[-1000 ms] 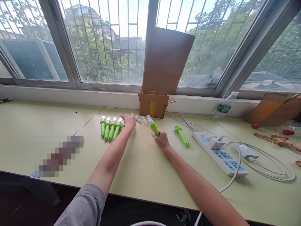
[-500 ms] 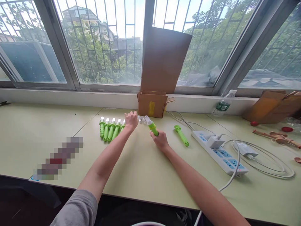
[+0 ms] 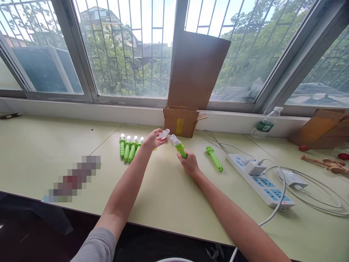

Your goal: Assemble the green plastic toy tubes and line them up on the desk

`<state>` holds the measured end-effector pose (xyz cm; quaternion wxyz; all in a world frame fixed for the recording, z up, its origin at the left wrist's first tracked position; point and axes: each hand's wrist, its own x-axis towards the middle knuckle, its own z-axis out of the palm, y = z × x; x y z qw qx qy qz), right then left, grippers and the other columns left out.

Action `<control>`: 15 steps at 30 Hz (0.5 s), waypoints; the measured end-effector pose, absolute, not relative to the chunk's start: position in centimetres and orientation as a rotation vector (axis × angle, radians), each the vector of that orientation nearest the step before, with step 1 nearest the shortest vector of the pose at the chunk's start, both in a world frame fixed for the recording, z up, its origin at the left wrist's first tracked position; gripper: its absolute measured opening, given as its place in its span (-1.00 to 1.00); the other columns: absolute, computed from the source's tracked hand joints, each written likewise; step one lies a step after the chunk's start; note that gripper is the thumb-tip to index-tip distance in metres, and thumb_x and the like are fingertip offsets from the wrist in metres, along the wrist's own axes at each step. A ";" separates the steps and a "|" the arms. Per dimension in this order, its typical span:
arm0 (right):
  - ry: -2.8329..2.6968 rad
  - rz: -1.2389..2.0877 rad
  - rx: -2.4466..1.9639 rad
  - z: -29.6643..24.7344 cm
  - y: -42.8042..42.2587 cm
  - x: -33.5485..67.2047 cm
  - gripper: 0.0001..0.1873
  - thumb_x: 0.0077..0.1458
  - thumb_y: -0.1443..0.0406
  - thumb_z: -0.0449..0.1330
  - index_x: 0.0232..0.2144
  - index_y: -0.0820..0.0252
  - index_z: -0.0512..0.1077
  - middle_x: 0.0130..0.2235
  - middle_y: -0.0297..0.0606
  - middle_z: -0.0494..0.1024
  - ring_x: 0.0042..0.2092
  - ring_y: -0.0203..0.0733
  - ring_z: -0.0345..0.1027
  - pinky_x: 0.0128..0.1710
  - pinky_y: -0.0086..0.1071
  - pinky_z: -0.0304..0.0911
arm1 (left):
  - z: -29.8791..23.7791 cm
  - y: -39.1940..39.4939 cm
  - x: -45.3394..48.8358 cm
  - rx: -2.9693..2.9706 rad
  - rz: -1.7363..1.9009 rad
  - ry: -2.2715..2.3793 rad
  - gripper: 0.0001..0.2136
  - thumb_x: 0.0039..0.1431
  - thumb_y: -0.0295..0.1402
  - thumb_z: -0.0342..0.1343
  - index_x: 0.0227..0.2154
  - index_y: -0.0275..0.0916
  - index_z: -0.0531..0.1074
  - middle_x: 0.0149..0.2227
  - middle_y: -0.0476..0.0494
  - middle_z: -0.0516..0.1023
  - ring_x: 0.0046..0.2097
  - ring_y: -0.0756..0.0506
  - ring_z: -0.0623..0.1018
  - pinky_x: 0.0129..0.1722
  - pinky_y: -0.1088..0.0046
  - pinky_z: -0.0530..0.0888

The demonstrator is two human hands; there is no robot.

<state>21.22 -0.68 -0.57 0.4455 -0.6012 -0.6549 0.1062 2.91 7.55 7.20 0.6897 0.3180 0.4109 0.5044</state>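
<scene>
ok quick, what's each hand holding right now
Left hand: holding a clear plastic piece, fingers partly spread.
Right hand: closed around a white-topped green tube.

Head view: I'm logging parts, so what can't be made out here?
Head view, held green tube: lower end hidden by the right hand.
Head view, clear piece: partly covered by the left hand.
Head view, row of green tubes: right end hidden by the left forearm.
Head view, pixelated patch: blurred out.
Head view, bottle label: print too small.
</scene>
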 end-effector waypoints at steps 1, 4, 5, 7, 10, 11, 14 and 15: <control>-1.624 0.262 -1.488 -0.6 -0.7 21.2 -0.70 -0.04 0.17 0.04 -0.66 0.13 0.04 -0.65 -0.44 0.10 -0.56 -0.34 -0.08 -0.55 -0.43 -0.11 | 7.2 7.5 2.9 0.687 1.081 0.865 -0.80 -0.05 -0.40 0.15 -0.35 -0.25 0.28 -0.39 -0.23 0.45 -0.33 -0.16 0.56 -0.33 0.21 0.54; -1.627 0.264 -1.499 -0.5 -0.7 21.2 -0.70 -0.04 0.17 0.04 -0.66 0.14 0.04 -0.64 -0.44 0.09 -0.56 -0.34 -0.08 -0.55 -0.44 -0.11 | 7.6 7.2 2.8 0.687 1.038 0.797 -0.78 -0.07 -0.44 0.17 -0.34 -0.27 0.29 -0.35 -0.23 0.44 -0.28 -0.14 0.55 -0.25 0.25 0.53; -1.629 0.271 -1.507 -0.5 -0.7 21.2 -0.70 -0.04 0.17 0.04 -0.66 0.14 0.04 -0.64 -0.44 0.10 -0.55 -0.34 -0.08 -0.55 -0.44 -0.11 | 7.8 7.1 2.8 0.703 1.022 0.792 -0.77 -0.09 -0.45 0.19 -0.33 -0.28 0.30 -0.35 -0.21 0.44 -0.28 -0.13 0.54 -0.22 0.27 0.52; -1.631 0.285 -1.529 -0.5 -0.7 21.1 -0.70 -0.05 0.17 0.04 -0.66 0.14 0.05 -0.64 -0.44 0.11 -0.55 -0.33 -0.06 -0.55 -0.44 -0.11 | 8.2 6.9 2.8 0.744 0.964 0.796 -0.72 -0.15 -0.46 0.25 -0.32 -0.29 0.33 -0.36 -0.16 0.44 -0.30 -0.09 0.53 -0.16 0.26 0.48; -1.640 0.293 -1.565 -0.3 -0.8 21.1 -0.71 -0.05 0.16 0.04 -0.66 0.13 0.08 -0.64 -0.43 0.15 -0.55 -0.32 -0.04 -0.55 -0.45 -0.10 | 8.7 6.5 2.9 0.811 0.895 0.824 -0.67 -0.22 -0.43 0.31 -0.32 -0.26 0.38 -0.37 -0.08 0.45 -0.35 -0.03 0.49 -0.12 0.23 0.42; -1.641 0.293 -1.576 -0.3 -0.8 21.0 -0.72 -0.05 0.16 0.04 -0.66 0.13 0.08 -0.64 -0.42 0.15 -0.55 -0.32 -0.03 -0.55 -0.45 -0.10 | 8.8 6.4 2.9 0.826 0.897 0.824 -0.67 -0.24 -0.43 0.31 -0.33 -0.26 0.39 -0.37 -0.08 0.46 -0.36 -0.02 0.48 -0.12 0.24 0.41; -1.636 0.289 -1.601 -0.1 -0.8 21.0 -0.73 -0.06 0.16 0.05 -0.66 0.13 0.10 -0.64 -0.42 0.18 -0.55 -0.31 0.00 -0.54 -0.44 -0.07 | 9.0 6.3 2.7 0.877 0.929 0.796 -0.67 -0.26 -0.42 0.32 -0.35 -0.27 0.38 -0.35 -0.10 0.47 -0.35 -0.02 0.49 -0.16 0.30 0.41; -1.632 0.288 -1.608 0.0 -0.8 21.0 -0.73 -0.06 0.16 0.05 -0.67 0.13 0.11 -0.64 -0.41 0.19 -0.56 -0.31 0.01 -0.54 -0.44 -0.07 | 9.0 6.2 2.7 0.905 0.938 0.788 -0.66 -0.27 -0.42 0.32 -0.35 -0.27 0.37 -0.35 -0.11 0.47 -0.35 -0.02 0.49 -0.18 0.31 0.41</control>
